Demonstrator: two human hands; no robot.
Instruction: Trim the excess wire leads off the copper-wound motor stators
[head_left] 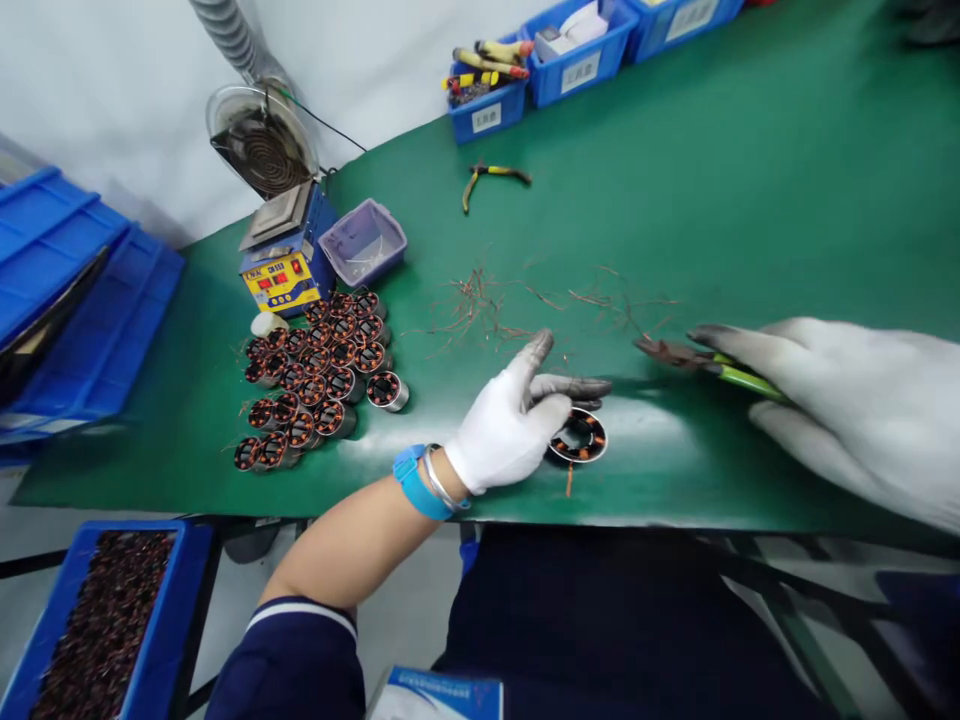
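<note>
Pinching the green-handled cutters (750, 380), the right grip (862, 410) sits well off to the right of the wound ring (585, 455), which is on the green counter (750, 200) near the front edge. Left grip (502, 425) is loosely spread at the ring's far side; can't tell if the thumb touches. My guess: the ring's stiff, fairly light for its size, maybe slick on that shiny rim. Windings look like the delicate bit, so hold the outer wall, not the wire tail (569, 482).
</note>
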